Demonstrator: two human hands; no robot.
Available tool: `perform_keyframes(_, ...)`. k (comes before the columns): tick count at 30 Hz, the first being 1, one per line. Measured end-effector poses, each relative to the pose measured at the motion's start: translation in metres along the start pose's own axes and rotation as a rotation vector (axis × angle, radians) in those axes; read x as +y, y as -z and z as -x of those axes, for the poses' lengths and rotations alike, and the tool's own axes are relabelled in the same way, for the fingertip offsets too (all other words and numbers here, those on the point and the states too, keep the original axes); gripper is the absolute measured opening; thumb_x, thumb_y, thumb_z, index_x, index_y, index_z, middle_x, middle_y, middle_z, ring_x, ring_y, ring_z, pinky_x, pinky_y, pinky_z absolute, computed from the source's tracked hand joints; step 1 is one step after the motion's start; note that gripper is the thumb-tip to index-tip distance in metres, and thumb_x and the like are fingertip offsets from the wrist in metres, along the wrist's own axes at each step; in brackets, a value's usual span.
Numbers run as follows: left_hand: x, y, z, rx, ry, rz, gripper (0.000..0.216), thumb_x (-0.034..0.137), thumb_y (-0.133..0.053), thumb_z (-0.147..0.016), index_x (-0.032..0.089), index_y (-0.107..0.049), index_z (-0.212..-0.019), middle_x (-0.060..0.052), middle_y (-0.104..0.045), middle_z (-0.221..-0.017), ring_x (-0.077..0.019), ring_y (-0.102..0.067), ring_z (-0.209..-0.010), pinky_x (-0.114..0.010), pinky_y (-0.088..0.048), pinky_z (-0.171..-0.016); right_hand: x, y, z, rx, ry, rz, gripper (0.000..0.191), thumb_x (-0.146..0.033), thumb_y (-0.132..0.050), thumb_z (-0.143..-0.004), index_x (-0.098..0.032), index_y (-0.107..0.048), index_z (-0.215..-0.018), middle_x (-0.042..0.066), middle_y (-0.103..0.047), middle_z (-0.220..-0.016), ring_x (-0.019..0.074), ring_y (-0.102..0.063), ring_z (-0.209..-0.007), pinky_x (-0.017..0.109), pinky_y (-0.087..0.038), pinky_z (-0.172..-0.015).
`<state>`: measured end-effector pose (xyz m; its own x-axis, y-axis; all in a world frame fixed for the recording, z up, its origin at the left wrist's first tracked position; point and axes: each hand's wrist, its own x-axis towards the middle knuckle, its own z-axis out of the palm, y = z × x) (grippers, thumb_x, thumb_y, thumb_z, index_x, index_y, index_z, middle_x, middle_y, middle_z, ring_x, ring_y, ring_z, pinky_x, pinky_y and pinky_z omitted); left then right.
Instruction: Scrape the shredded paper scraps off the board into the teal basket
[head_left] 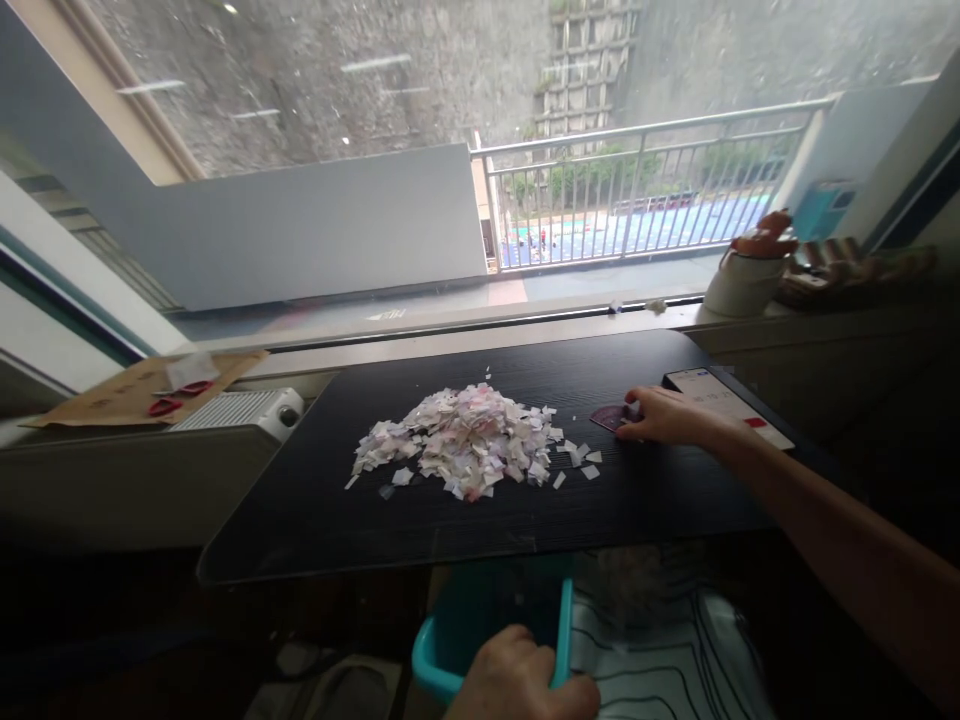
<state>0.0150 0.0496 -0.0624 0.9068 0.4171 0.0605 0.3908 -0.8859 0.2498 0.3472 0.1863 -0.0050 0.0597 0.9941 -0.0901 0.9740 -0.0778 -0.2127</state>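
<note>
On the black tabletop (615,510) lies a heap of small torn paper scraps (472,435), mostly white with some pink. A few loose scraps (581,455) are scattered at its right side. To the right of these, my right hand (652,415) pinches a thin, flat, dark purple piece (609,416), held low at the tabletop; what kind of piece it is I cannot make out. Below the table's front edge, my left hand (517,680) is wrapped round the rim of a teal bin (427,655). Most of the bin's inside is dark or hidden.
A phone (716,400) with a lit screen lies under my right wrist. Red-handled scissors (166,405) rest on brown paper (97,395) at the left, by a white radiator (244,410). A white pot (742,283) stands on the sill before the window.
</note>
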Motion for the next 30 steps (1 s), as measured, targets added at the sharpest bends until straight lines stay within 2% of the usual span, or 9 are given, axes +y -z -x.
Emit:
perform_keyframes(4, 0.005, -0.001, 0.003, -0.007, 0.016, -0.032, 0.027, 0.040, -0.048, -0.092, 0.020, -0.059, -0.079, 0.000, -0.046, -0.059, -0.0147, -0.044, -0.053, -0.026, -0.035, -0.058, 0.003, -0.011, 0.008, 0.147, -0.055, -0.086, 0.050, -0.056, -0.064, -0.065, -0.017, -0.065, -0.096, 0.010, -0.064, -0.094, 0.0239, -0.061, -0.082, 0.030, -0.044, -0.067)
perform_keyframes(7, 0.012, 0.003, 0.006, -0.030, 0.072, -0.012, 0.014, 0.033, -0.059, -0.085, 0.020, -0.059, -0.080, 0.000, -0.049, -0.063, -0.0153, -0.048, -0.058, -0.025, -0.034, -0.058, 0.004, -0.026, 0.027, 0.313, -0.014, -0.222, 0.030, -0.040, -0.060, -0.074, -0.017, -0.064, -0.093, 0.010, -0.063, -0.098, 0.0204, -0.061, -0.080, 0.029, -0.046, -0.071)
perform_keyframes(9, 0.017, 0.011, 0.007, -0.088, 0.095, 0.015, 0.013, 0.031, -0.065, -0.079, 0.021, -0.059, -0.083, 0.000, -0.052, -0.067, -0.0159, -0.050, -0.061, -0.026, -0.035, -0.060, 0.004, -0.034, 0.041, 0.376, 0.038, -0.379, 0.021, -0.032, -0.054, -0.079, -0.019, -0.062, -0.094, 0.009, -0.064, -0.098, 0.0182, -0.062, -0.078, 0.028, -0.047, -0.071)
perform_keyframes(11, 0.024, 0.021, 0.006, -0.137, 0.166, 0.070, 0.014, 0.028, -0.068, -0.076, 0.021, -0.059, -0.084, 0.000, -0.056, -0.074, -0.0175, -0.053, -0.069, -0.025, -0.036, -0.062, 0.001, -0.037, 0.055, 0.357, 0.097, -0.554, 0.022, -0.031, -0.049, -0.083, -0.020, -0.060, -0.099, 0.006, -0.066, -0.092, 0.0173, -0.063, -0.076, 0.028, -0.048, -0.068)
perform_keyframes(13, 0.030, 0.031, 0.003, -0.133, 0.243, 0.098, 0.009, 0.022, -0.065, -0.077, 0.021, -0.059, -0.084, 0.000, -0.058, -0.080, -0.0186, -0.054, -0.077, -0.025, -0.036, -0.066, -0.006, -0.037, 0.067, 0.298, 0.164, -0.646, 0.025, -0.034, -0.048, -0.084, -0.022, -0.058, -0.104, 0.004, -0.067, -0.084, 0.0166, -0.064, -0.072, 0.027, -0.048, -0.065)
perform_keyframes(17, 0.038, 0.041, -0.002, -0.126, 0.328, 0.096, 0.005, 0.019, -0.062, -0.077, 0.021, -0.059, -0.081, 0.000, -0.059, -0.077, -0.0179, -0.055, -0.077, -0.025, -0.036, -0.067, -0.024, -0.031, 0.076, 0.285, 0.259, -0.551, 0.026, -0.034, -0.049, -0.084, -0.020, -0.061, -0.103, 0.004, -0.069, -0.079, 0.0167, -0.063, -0.071, 0.026, -0.045, -0.066)
perform_keyframes(21, 0.032, 0.038, 0.000, -0.127, 0.405, 0.127, 0.007, 0.017, -0.062, -0.075, 0.020, -0.062, -0.082, 0.000, -0.060, -0.078, -0.0167, -0.055, -0.075, -0.024, -0.036, -0.063, -0.036, -0.027, 0.073, 0.292, 0.280, -0.434, 0.026, -0.032, -0.047, -0.085, -0.020, -0.063, -0.101, 0.005, -0.070, -0.082, 0.0172, -0.062, -0.071, 0.027, -0.044, -0.067)
perform_keyframes(26, 0.019, 0.031, 0.003, -0.144, 0.441, 0.130, 0.016, 0.019, -0.064, -0.072, 0.021, -0.064, -0.087, -0.001, -0.062, -0.081, -0.0187, -0.056, -0.077, -0.025, -0.036, -0.065, -0.032, -0.028, 0.092, 0.202, 0.307, -0.465, 0.024, -0.031, -0.049, -0.083, -0.021, -0.065, -0.097, 0.002, -0.069, -0.076, 0.0163, -0.061, -0.068, 0.026, -0.045, -0.066)
perform_keyframes(30, 0.023, 0.030, 0.001, -0.101, 0.426, 0.157, 0.014, 0.018, -0.063, -0.074, 0.021, -0.064, -0.087, -0.001, -0.062, -0.081, -0.0186, -0.056, -0.079, -0.025, -0.035, -0.065, -0.026, -0.024, 0.118, 0.137, 0.311, -0.503, 0.023, -0.032, -0.051, -0.081, -0.022, -0.066, -0.096, 0.002, -0.069, -0.078, 0.0163, -0.062, -0.070, 0.026, -0.046, -0.066)
